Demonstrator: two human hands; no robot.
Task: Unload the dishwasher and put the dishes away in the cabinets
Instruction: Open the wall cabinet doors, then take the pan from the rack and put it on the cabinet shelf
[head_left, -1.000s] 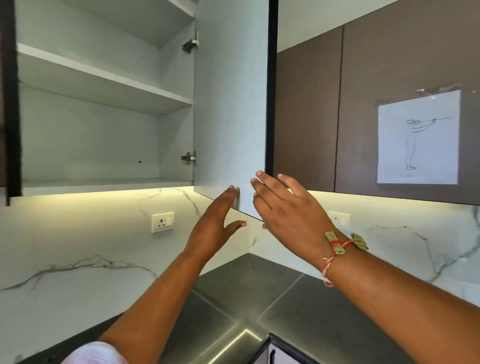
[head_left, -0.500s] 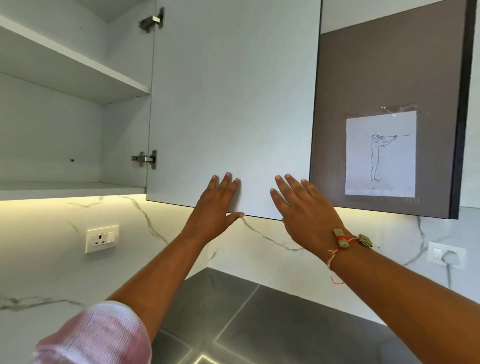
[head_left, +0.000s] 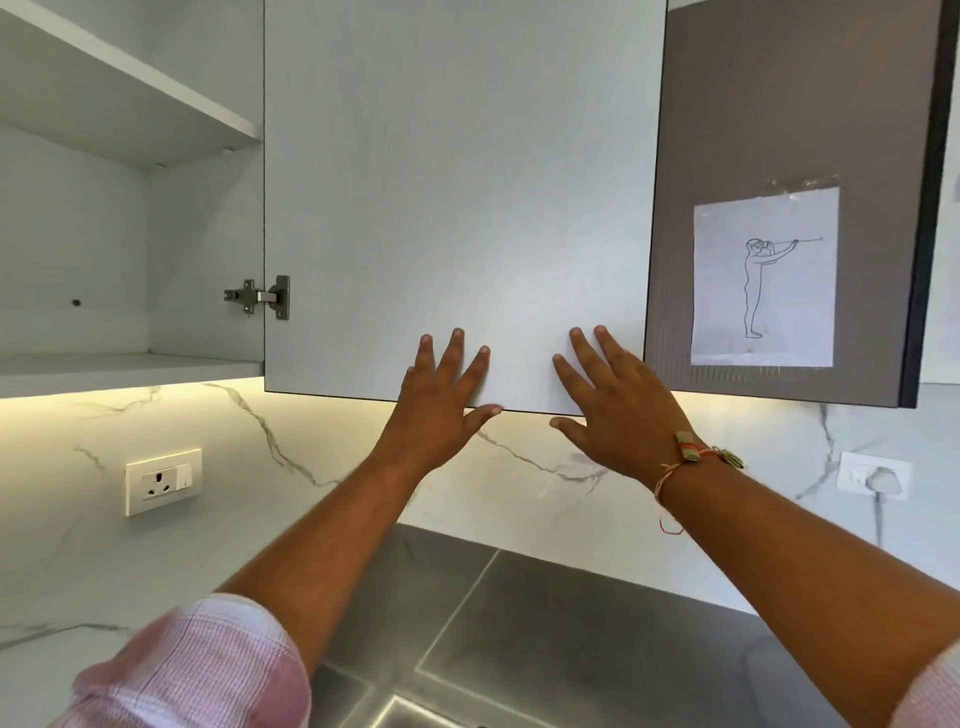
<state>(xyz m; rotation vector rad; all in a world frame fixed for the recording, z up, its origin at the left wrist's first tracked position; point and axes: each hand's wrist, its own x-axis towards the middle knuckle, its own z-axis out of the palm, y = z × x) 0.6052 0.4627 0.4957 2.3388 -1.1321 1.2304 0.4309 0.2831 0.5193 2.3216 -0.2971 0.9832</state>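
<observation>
Both hands lie flat with fingers spread on the inner face of the pale grey cabinet door (head_left: 457, 182). The left hand (head_left: 441, 395) and the right hand (head_left: 618, 410) are near its lower edge, thumbs just under it.

The door stands wide open, in front of the brown neighbouring cabinet door (head_left: 753, 130) with its taped paper sketch (head_left: 763, 275). A harder push could bang the two doors together, crease the paper or strain the metal hinge (head_left: 260, 297).

The open white wall cabinet (head_left: 130, 371) shows parts of two shelves, and no dish is visible on either. Neither the dishes nor the dishwasher are in view, so unloading likely hasn't reached this cabinet.
</observation>
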